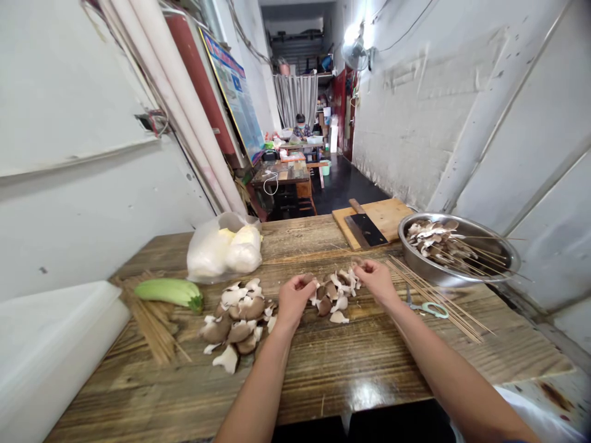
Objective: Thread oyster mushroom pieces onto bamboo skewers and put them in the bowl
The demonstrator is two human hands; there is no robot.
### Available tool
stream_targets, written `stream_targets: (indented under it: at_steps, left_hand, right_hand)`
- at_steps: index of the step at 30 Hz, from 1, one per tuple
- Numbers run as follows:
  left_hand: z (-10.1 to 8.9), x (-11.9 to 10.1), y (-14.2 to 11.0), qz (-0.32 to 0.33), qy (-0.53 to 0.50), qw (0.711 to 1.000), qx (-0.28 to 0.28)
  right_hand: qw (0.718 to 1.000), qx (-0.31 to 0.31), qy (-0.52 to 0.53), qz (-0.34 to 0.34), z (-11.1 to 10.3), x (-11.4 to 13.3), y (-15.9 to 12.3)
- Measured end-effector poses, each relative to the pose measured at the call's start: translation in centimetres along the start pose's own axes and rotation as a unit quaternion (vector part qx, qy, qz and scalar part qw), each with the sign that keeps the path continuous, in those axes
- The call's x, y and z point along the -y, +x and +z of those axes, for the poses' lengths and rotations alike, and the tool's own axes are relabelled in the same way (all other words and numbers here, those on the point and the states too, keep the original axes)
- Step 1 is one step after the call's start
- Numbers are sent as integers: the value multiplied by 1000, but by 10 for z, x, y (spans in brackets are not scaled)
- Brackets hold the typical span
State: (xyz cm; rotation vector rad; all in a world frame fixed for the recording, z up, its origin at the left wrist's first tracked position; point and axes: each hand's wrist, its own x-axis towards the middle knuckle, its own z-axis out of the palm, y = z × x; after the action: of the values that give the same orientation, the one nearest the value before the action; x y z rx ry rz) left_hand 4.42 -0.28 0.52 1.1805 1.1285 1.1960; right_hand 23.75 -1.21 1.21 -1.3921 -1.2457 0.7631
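My left hand [294, 299] is closed in a pinch on a piece of oyster mushroom, at the left edge of a small pile of torn oyster mushrooms [324, 306]. On the pile's right side, my right hand [375, 278] also pinches a mushroom piece, its brownish edge showing past the fingertips. A larger heap of oyster mushrooms [240, 329] lies left of my left hand. Right of my right forearm are green-handled scissors [434, 309] and several loose wooden skewers [443, 301].
A steel basin [505, 252] holds skewered mushrooms at the right. Behind my right hand, a cleaver [367, 231] lies on a cutting board [392, 215]. Leftward are a plastic bag [203, 252], a green squash [168, 291], bundled skewers [152, 326] and a white box [60, 344]. A person [302, 128] sits far back.
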Motion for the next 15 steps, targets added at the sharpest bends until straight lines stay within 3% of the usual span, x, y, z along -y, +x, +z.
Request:
stream_targets:
  at_steps: [5, 8, 10, 12, 13, 15]
  left_hand:
    - [11, 7, -2, 2, 112, 992, 54]
    - [9, 4, -6, 82, 220, 972, 0]
    - [-5, -4, -5, 145, 280, 947, -59]
    - [-32, -15, 0, 178, 344, 918, -89]
    - [-48, -21, 5, 177, 387, 900, -94]
    - [-83, -31, 18, 110, 521, 842, -85]
  right_hand:
    - [991, 118, -51, -21, 2, -4, -2]
    - [987, 103, -119, -45, 6, -7, -7]
    - [988, 63, -134, -54, 6, -9, -7]
    - [989, 37, -128, -64, 3, -9, -5]
    - [989, 28, -125, -71, 2, -9, -5]
    - [988, 14, -125, -87, 0, -8, -5]
